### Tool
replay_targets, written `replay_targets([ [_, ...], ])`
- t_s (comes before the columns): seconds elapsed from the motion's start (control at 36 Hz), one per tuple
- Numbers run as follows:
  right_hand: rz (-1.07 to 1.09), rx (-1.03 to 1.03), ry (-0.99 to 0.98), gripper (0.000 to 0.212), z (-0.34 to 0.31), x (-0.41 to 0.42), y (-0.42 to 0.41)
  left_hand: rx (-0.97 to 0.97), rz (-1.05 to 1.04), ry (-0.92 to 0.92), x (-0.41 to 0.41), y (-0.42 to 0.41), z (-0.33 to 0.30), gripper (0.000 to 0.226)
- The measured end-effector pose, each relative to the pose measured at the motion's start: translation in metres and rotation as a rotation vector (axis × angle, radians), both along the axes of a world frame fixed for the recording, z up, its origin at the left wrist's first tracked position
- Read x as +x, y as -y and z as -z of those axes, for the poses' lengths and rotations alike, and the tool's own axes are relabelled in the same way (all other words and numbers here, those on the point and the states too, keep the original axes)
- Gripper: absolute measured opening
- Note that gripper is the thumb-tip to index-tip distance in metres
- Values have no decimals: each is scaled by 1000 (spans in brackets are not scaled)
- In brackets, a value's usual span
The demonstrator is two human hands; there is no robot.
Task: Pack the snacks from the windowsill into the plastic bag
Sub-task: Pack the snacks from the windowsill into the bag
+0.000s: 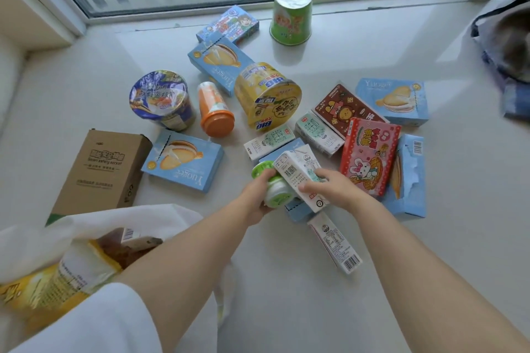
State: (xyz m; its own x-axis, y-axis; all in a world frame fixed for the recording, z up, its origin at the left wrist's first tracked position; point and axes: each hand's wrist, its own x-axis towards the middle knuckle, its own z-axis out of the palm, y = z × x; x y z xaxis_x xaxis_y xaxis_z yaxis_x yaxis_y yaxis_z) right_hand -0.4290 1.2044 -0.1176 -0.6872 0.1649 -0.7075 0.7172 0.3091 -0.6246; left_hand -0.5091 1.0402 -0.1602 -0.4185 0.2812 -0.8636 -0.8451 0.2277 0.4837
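Snacks lie scattered on the pale windowsill (329, 46). My left hand (253, 198) grips a small green-and-white bottle (276, 189) lying on its side. Beside it, my right hand (329, 186) holds a white milk carton (298, 173), tilted above a blue box. The white plastic bag (94, 223) sits open at the lower left, with a yellow packet (57, 278) and a brown item inside. Around the hands are blue biscuit boxes (183, 165), a yellow noodle bowl (269, 96), a purple noodle cup (162, 99), an orange bottle (215, 109) and a pink box (370, 155).
A brown cardboard box (100, 172) lies left of the bag. A green cup (291, 16) stands near the window glass. More milk cartons (334, 242) lie near my right arm. A dark bag (507, 46) rests at the right edge. The window frame borders the sill at the back.
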Motion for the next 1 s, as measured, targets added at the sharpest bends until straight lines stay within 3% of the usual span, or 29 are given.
replay_targets([
  [0.22, -57, -117, 43, 35, -6, -10, 5, 56, -125, 53, 12, 2, -4, 32],
  [0.53, 4, 46, 19, 39, 2, -17, 2, 62, -113, 24, 18, -6, -19, 19],
  [0.64, 68, 146, -35, 46, -4, -14, 3, 32, -35, -66, 21, -10, -29, 21],
  [0.75, 108, 206, -189, 63, -24, -14, 19, 79, -111, -176, 18, -5, -50, 29],
  [0.86, 178, 92, -362, 42, -54, -18, 51, 189, -156, -302, 16, 20, -80, 24],
  [0.94, 198, -12, -447, 44, -76, -19, 85, 216, -246, -404, 19, 52, -108, 17],
  [1.0, 166, -67, -484, 50, -86, -17, 113, 188, -271, -503, 25, 83, -120, 26],
])
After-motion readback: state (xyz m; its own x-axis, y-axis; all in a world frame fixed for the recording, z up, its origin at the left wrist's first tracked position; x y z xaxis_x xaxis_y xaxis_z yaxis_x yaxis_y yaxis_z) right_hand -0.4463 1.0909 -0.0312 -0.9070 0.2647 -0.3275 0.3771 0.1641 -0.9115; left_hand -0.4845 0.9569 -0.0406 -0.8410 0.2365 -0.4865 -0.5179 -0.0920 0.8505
